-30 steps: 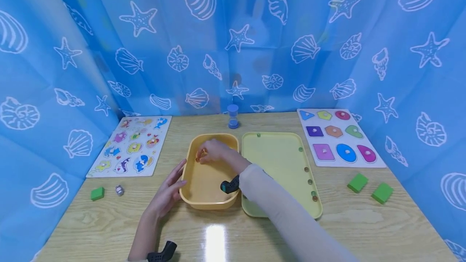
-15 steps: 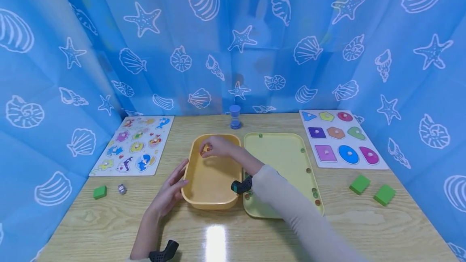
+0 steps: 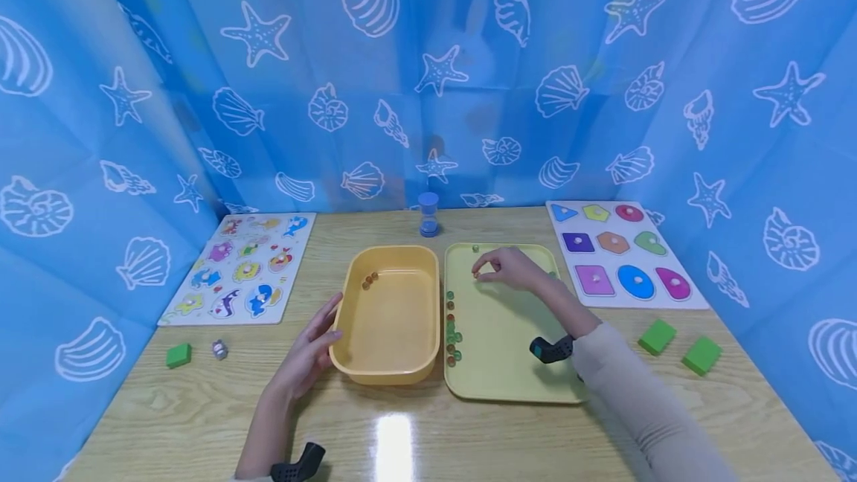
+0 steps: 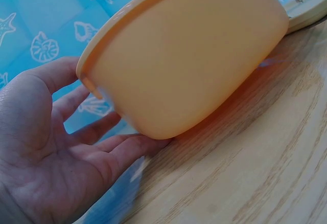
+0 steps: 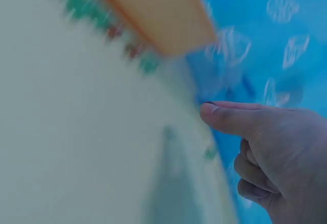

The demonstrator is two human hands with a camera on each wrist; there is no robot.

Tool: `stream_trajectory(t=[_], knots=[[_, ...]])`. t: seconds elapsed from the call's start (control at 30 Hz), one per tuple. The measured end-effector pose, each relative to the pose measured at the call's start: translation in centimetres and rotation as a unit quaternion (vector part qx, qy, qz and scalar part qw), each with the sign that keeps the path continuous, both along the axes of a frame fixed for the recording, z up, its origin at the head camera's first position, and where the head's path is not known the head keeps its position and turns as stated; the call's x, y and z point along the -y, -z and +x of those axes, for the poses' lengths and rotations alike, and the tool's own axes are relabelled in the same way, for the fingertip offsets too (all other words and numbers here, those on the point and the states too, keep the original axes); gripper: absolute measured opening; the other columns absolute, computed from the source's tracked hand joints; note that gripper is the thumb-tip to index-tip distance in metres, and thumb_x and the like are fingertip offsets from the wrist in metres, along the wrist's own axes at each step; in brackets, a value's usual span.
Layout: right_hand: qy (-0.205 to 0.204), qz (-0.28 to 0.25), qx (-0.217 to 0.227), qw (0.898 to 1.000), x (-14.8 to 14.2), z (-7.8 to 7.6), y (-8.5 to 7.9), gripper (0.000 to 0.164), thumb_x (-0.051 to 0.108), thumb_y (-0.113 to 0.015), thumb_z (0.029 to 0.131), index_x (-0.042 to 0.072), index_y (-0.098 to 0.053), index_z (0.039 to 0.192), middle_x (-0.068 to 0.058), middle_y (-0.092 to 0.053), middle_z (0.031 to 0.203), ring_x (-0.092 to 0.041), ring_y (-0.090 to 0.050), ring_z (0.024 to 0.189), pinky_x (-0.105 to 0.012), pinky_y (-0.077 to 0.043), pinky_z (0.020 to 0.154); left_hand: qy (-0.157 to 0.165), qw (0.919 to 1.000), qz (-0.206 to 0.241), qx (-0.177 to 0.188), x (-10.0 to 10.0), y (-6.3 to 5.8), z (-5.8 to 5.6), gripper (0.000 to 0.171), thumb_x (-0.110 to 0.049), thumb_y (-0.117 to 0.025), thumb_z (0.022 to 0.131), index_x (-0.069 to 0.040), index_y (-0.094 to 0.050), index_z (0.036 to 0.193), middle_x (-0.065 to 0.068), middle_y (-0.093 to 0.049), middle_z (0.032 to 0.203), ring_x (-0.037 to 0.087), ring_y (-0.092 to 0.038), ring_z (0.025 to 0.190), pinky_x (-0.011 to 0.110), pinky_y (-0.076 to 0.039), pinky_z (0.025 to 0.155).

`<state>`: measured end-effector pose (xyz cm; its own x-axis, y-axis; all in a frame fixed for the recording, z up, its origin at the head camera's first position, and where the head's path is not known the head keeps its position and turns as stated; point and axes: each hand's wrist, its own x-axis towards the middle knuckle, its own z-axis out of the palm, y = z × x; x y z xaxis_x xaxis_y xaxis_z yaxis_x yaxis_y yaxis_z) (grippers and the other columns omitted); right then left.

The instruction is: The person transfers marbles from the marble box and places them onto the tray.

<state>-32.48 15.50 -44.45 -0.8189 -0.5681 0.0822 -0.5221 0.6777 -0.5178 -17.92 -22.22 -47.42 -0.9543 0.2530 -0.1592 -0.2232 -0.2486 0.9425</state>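
My left hand [image 3: 304,359] holds the left side of an orange plastic bin [image 3: 388,376], thumb at the rim. In the left wrist view its fingers [image 4: 122,150] spread under the bin's outer wall. Several amber beads [image 3: 370,280] lie inside the bin towards its far left. Over the far part of a pale yellow tray [image 3: 509,352], my right hand [image 3: 515,268] pinches a small amber bead [image 3: 475,274] between thumb and fingertips. Green and amber beads [image 3: 451,329] line the tray's left edge, and one green bead [image 3: 475,248] sits at the back.
A small blue hourglass [image 3: 428,216] stands behind the bin. A sea-animal puzzle board [image 3: 264,296] lies to the left, a shape puzzle board [image 3: 612,266] to the right. Green blocks [image 3: 658,336] and a small silvery figure [image 3: 219,349] rest on the table. A blue patterned curtain surrounds it.
My right hand has lifted out of the bin and moved right, over the tray, uncovering the beads in the bin and along the tray's left edge. My left hand stays at the bin.
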Motion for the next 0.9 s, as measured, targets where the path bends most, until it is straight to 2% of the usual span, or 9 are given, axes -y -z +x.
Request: stream_trajectory(t=[0.17,0.27,0.33,0.47,0.63,0.77,0.9], knots=[[0.025,0.025,0.012,0.999,-2.8,0.3,1.9,0.019,0.025,-0.066,0.080,0.016,-0.070,0.096,0.008,-0.033,0.048,-0.007,-0.026,0.045,-0.020,-0.024,0.043,0.001,1.0000,-0.005,0.002,0.0,-0.1,0.1,0.061,-0.005,-0.047,0.089,-0.031,-0.027,0.140,0.007,-0.008,0.150,0.034,-0.027,0.130,0.042,-0.046,0.090],[0.030,0.006,0.000,1.000,-2.8,0.3,1.6,0.024,0.024,-0.066,0.080,0.014,-0.069,0.101,0.006,-0.035,0.046,-0.007,-0.025,0.044,-0.020,-0.024,0.041,0.000,1.0000,-0.006,0.004,0.1,-0.1,0.1,0.060,-0.006,-0.048,0.089,-0.031,-0.028,0.140,0.006,-0.009,0.150,0.034,-0.028,0.130,0.041,-0.046,0.090],[0.026,-0.011,-0.010,1.000,-1.8,0.2,0.6,0.026,0.022,-0.066,0.081,0.012,-0.068,0.105,0.003,-0.036,0.046,-0.008,-0.025,0.042,-0.021,-0.024,0.041,0.000,1.0000,-0.004,0.004,0.1,-0.2,0.1,0.061,-0.006,-0.049,0.089,-0.031,-0.028,0.140,0.006,-0.010,0.150,0.034,-0.028,0.130,0.041,-0.046,0.090],[-0.003,-0.035,-0.028,0.999,2.1,0.1,-1.9,0.026,0.022,-0.064,0.082,0.013,-0.067,0.107,0.002,-0.035,0.046,-0.010,-0.027,0.041,-0.023,-0.025,0.040,0.001,1.0000,-0.002,0.002,0.2,-0.3,0.1,0.061,-0.007,-0.050,0.088,-0.030,-0.028,0.140,0.007,-0.010,0.150,0.034,-0.028,0.129,0.041,-0.046,0.090],[-0.075,-0.050,-0.033,0.995,8.9,-0.2,-3.9,0.023,0.026,-0.063,0.083,0.015,-0.068,0.103,0.005,-0.033,0.048,-0.010,-0.028,0.044,-0.022,-0.026,0.043,0.005,1.0000,0.001,0.000,0.3,-0.2,0.1,0.061,-0.006,-0.049,0.088,-0.030,-0.027,0.140,0.008,-0.008,0.150,0.035,-0.028,0.129,0.041,-0.045,0.091],[-0.110,-0.052,-0.023,0.992,13.7,-0.8,-4.3,0.018,0.023,-0.063,0.083,0.016,-0.069,0.099,0.004,-0.033,0.049,-0.009,-0.027,0.045,-0.021,-0.026,0.044,0.008,1.0000,0.003,-0.003,0.2,-0.2,0.1,0.061,-0.006,-0.048,0.089,-0.030,-0.027,0.141,0.008,-0.007,0.150,0.035,-0.028,0.129,0.042,-0.045,0.091],[-0.120,-0.027,-0.004,0.992,17.1,-1.3,-3.5,0.016,0.020,-0.063,0.084,0.017,-0.070,0.097,-0.001,-0.043,0.056,-0.011,-0.030,0.047,-0.019,-0.027,0.045,0.007,0.9999,-0.003,-0.007,0.1,-0.1,0.0,0.061,-0.007,-0.048,0.089,-0.031,-0.026,0.140,0.008,-0.007,0.150,0.035,-0.028,0.129,0.041,-0.046,0.090]])
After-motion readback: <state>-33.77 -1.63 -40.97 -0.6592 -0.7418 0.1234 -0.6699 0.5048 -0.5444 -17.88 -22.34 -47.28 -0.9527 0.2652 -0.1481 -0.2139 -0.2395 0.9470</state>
